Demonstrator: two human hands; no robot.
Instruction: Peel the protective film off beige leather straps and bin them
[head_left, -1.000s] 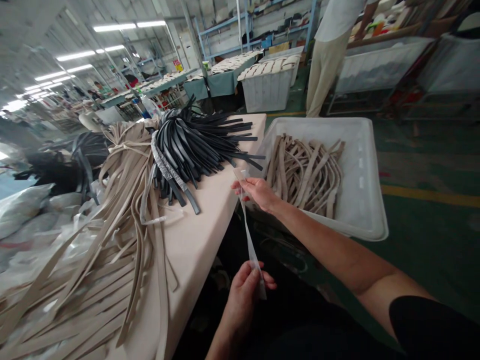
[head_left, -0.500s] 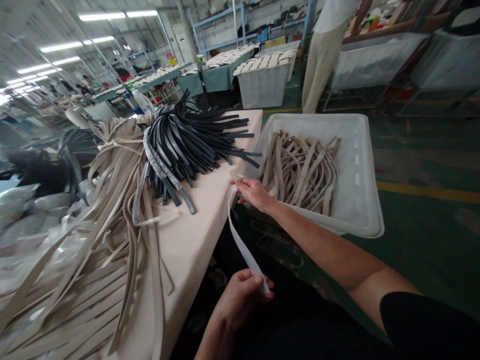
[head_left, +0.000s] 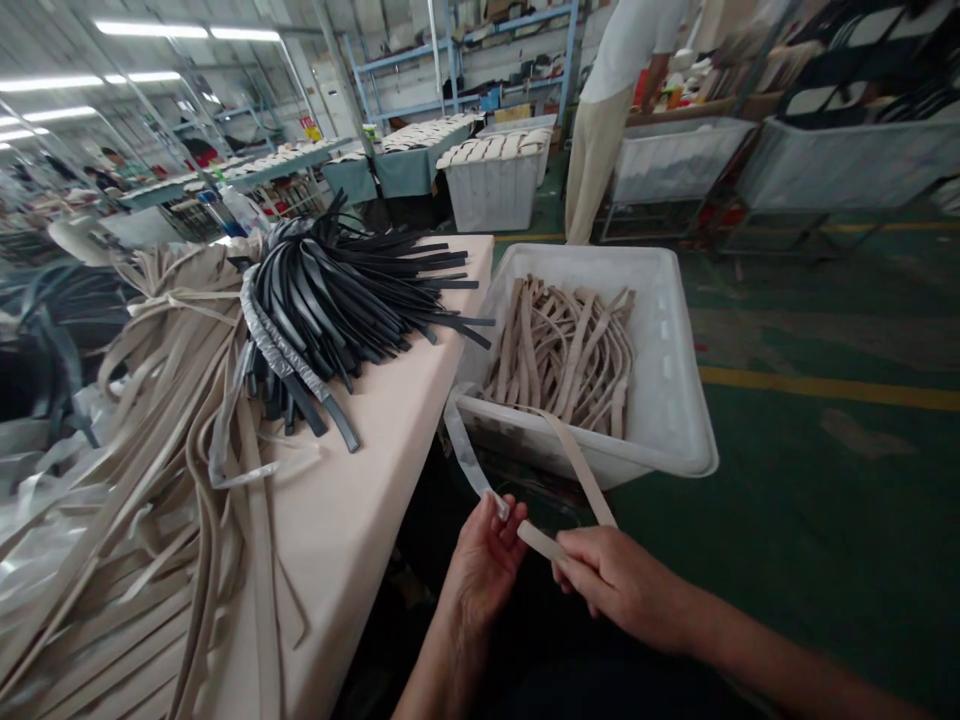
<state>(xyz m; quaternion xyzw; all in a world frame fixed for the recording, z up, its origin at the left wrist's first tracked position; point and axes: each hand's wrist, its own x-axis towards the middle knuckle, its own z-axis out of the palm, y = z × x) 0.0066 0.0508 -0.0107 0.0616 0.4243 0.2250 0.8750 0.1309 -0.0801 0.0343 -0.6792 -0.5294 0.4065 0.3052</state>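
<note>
A beige strap (head_left: 574, 460) trails from the white bin (head_left: 675, 400) at the table's (head_left: 390, 450) right edge; light and limp, best pinched near its end. The right hand (head_left: 622, 585) grips it, the left hand (head_left: 484, 555) pinches clear film (head_left: 465, 450)

Beige strap (head_left: 577, 465) pinched in right hand (head_left: 622, 585): leather-like, matt, smooth. Clear strip (head_left: 466, 455) in left hand (head_left: 484, 560): thin plastic film, translucent, slight sheen. Bin (head_left: 675, 400) at 1 o'clock from the hands: white plastic, semi-translucent, smooth, dull gloss; beige straps inside have the same matt finish. Table top (head_left: 390, 450) at 10 o'clock: pale pink cloth-like cover, matt. Black strap bundle (head_left: 352, 290) at 11 o'clock: smooth, faint gloss, bound with shiny grey tape. Beige strap heap (head_left: 165, 400) at 9 o'clock: matt. Floor (head_left: 825, 500) at 3 o'clock: green painted, scuffed.
</note>
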